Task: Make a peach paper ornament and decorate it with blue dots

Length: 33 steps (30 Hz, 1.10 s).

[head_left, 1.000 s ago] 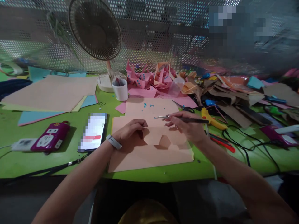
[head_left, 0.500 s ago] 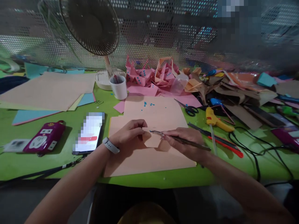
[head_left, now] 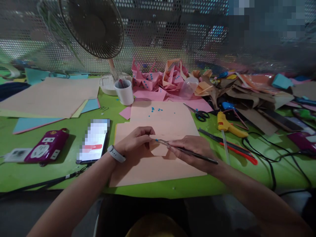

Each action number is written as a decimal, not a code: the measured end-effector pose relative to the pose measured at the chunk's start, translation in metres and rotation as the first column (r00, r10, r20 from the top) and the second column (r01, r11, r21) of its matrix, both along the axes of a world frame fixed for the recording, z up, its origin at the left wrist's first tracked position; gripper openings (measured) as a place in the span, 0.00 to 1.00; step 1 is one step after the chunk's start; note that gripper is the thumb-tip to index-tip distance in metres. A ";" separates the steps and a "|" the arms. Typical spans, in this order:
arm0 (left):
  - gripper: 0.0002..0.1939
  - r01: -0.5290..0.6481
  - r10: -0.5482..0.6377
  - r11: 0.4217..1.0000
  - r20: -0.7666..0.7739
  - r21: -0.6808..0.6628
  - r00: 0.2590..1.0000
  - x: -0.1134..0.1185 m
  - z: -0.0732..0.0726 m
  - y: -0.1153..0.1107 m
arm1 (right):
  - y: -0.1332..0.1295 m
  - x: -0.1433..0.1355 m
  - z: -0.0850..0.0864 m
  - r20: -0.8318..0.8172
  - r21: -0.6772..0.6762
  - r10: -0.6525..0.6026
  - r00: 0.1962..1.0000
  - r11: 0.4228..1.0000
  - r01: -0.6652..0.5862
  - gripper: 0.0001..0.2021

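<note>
My left hand [head_left: 138, 140] pinches the left edge of a small folded piece of peach paper [head_left: 159, 150], held just above larger peach sheets [head_left: 148, 171]. In my right hand [head_left: 194, 149] are slim metal tweezers [head_left: 195, 154], their dark back end pointing right. Their tips touch or hover just over the small paper, close to my left fingertips. A tiny blue dot [head_left: 156, 140] shows at the tips. More blue dots [head_left: 153, 109] lie scattered on the sheet beyond my hands.
Left stand a phone [head_left: 95, 141] and a purple power strip [head_left: 50, 144]. Scissors [head_left: 202, 115], a yellow glue gun [head_left: 228, 126] and a red-and-black cutter [head_left: 238, 153] lie right. Behind are a white cup [head_left: 124, 93], a fan [head_left: 95, 29] and folded pink paper pieces [head_left: 148, 79].
The tweezer tips have moved slightly left along the small paper, closer to my left fingers, and the tweezers have turned a little. My left hand stays nearly still, holding the paper.
</note>
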<state>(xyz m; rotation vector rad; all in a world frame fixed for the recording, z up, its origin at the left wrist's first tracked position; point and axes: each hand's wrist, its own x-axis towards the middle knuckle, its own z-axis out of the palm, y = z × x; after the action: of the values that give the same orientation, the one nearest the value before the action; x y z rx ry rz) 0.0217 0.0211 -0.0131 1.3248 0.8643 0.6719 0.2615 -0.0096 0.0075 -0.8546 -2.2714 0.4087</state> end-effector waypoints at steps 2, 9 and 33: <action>0.06 0.000 0.000 1.000 -0.004 0.013 1.000 0.000 0.000 0.000 | -0.001 0.000 0.002 -0.021 -0.039 -0.016 1.000 0.999 0.015 0.09; 0.06 -0.017 0.017 1.000 -0.023 0.002 1.000 0.001 0.004 -0.002 | -0.001 -0.002 0.013 -0.319 -0.616 -0.300 0.899 0.787 0.045 0.10; 0.05 -0.085 0.086 0.996 -0.025 0.028 0.996 0.005 0.003 -0.005 | 0.014 -0.009 -0.003 -0.470 -0.762 -0.396 0.789 0.633 -0.136 0.13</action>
<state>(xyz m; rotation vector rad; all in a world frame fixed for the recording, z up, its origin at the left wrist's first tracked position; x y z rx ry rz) 0.0268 0.0165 -0.0102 1.3283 0.9401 0.7369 0.2521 0.0040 0.0043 -1.0847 -1.3468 1.4383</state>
